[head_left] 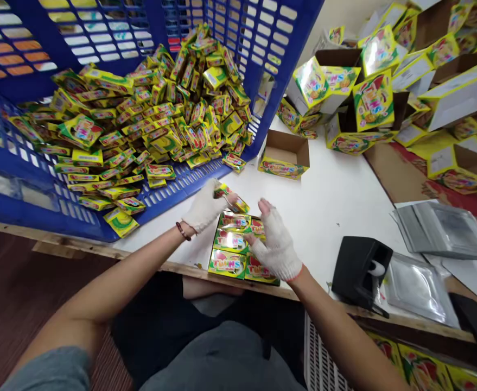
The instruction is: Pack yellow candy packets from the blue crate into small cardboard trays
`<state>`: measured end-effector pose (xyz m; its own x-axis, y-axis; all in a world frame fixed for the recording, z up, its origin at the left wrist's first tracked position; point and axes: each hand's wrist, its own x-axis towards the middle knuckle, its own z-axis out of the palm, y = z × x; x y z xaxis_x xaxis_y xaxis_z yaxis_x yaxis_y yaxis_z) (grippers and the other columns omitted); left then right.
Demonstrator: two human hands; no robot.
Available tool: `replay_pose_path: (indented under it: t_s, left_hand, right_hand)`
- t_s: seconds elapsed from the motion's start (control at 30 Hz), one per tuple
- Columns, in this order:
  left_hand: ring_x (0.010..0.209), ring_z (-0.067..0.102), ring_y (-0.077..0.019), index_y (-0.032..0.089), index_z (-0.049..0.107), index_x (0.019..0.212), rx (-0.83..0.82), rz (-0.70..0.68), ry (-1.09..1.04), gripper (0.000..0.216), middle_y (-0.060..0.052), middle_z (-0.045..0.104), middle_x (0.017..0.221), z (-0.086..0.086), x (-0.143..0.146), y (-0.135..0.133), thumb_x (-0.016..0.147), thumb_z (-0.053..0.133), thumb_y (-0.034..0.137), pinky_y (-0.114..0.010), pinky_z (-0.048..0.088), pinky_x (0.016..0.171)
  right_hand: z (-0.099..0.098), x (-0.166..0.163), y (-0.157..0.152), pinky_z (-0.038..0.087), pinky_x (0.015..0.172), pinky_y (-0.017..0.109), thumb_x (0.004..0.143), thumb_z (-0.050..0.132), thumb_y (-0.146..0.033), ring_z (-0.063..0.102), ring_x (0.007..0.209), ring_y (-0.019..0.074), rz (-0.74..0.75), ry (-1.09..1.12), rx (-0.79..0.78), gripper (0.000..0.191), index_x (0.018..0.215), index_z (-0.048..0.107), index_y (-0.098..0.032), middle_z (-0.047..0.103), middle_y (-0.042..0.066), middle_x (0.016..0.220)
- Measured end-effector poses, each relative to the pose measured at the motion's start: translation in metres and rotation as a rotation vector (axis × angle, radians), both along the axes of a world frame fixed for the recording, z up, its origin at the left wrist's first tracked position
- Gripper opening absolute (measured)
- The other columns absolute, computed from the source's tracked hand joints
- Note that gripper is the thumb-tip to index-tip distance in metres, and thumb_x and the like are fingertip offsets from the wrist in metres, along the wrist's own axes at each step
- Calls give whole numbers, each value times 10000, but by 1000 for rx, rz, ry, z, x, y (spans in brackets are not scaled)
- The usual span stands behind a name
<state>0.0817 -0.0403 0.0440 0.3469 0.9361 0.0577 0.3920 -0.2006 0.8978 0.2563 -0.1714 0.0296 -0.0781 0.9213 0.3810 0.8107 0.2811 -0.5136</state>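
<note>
My left hand point(209, 207), in a white fingerless glove, grips a small yellow-green candy box point(242, 205) above the back edge of a carton. That carton point(211, 265) stands at the table's front edge, filled with rows of small "TWINS" boxes point(229, 262). Over its right side is my right hand point(278, 244), gloved the same way, with thumb and fingers apart. The right thumb lies over the packed boxes; whether it presses on them I cannot tell. No object shows in the right hand.
A blue plastic crate point(140, 217) on its side spills a heap of small boxes point(152, 125) at left. Behind the hands sits an open carton point(285, 155). More cartons point(344, 103) pile up at right, near a black tape dispenser point(360, 271) and clear plastic sleeves point(421, 288).
</note>
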Motion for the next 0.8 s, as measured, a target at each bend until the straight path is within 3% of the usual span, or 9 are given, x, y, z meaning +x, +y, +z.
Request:
replay_pose_path:
  t_s: [0.1, 0.17, 0.27, 0.37, 0.47, 0.53, 0.67, 0.8]
  left_hand:
    - [674, 550, -147, 175, 543, 1000, -93, -102, -44, 405, -4, 593, 764, 4, 17, -47, 906, 487, 565, -313, 478, 678]
    - [748, 594, -171, 164, 527, 1168, -50, -89, -5, 450, -35, 632, 852, -2, 9, -57, 954, 382, 533, -340, 502, 738]
    - [1001, 612, -228, 146, 518, 1262, 141, -14, 201, 455, -107, 636, 1106, -20, -32, -42, 930, 419, 442, -384, 495, 907]
    - [1145, 556, -298, 139, 597, 1127, 289, 74, 556, 358, -143, 602, 1179, -35, -86, -9, 846, 513, 345, -424, 440, 1018]
    - [1176, 529, -319, 154, 599, 1103, 330, 170, 777, 333, -142, 578, 1199, -41, -127, 26, 813, 548, 309, -424, 433, 1024]
    - [1187, 515, -317, 164, 588, 1114, 352, 192, 853, 334, -134, 561, 1221, -40, -139, 46, 821, 551, 320, -417, 423, 1029]
    - [1233, 468, -322, 139, 540, 1180, 445, 135, 971, 408, -143, 510, 1295, -38, -139, 78, 824, 558, 336, -417, 366, 1055]
    - [1205, 455, -335, 128, 523, 1225, 414, 22, 1117, 507, -177, 526, 1270, -40, -132, 103, 766, 604, 327, -436, 344, 1034]
  right_hand:
    - [21, 6, 25, 462, 1050, 447, 880, 472, -178, 571, 1210, 275, 47, 63, -114, 478, 1353, 541, -170, 628, 135, 1262]
    - [21, 19, 27, 496, 971, 394, 878, 462, -170, 627, 1073, 240, 77, 110, -227, 379, 1217, 629, -190, 688, 88, 1131]
    - [5, 39, 14, 526, 783, 313, 908, 454, -239, 651, 871, 196, 63, 199, -490, 264, 1039, 681, -203, 720, 32, 940]
    - [-14, 47, -2, 480, 636, 263, 927, 428, -281, 610, 711, 164, -5, 209, -605, 256, 879, 667, -200, 686, 11, 800]
    - [-22, 48, -8, 452, 650, 260, 911, 459, -264, 582, 710, 160, 11, 46, -546, 238, 773, 642, -202, 659, 18, 791]
    - [-24, 52, -8, 451, 679, 258, 905, 460, -233, 594, 757, 162, 7, -14, -498, 218, 831, 663, -206, 670, 24, 846]
    - [-29, 45, -9, 451, 678, 276, 871, 487, -188, 588, 753, 177, -16, -189, -402, 195, 876, 679, -213, 667, 33, 852]
    - [-43, 7, -16, 485, 773, 354, 846, 514, -144, 591, 849, 237, -61, -383, -210, 163, 896, 666, -177, 665, 102, 938]
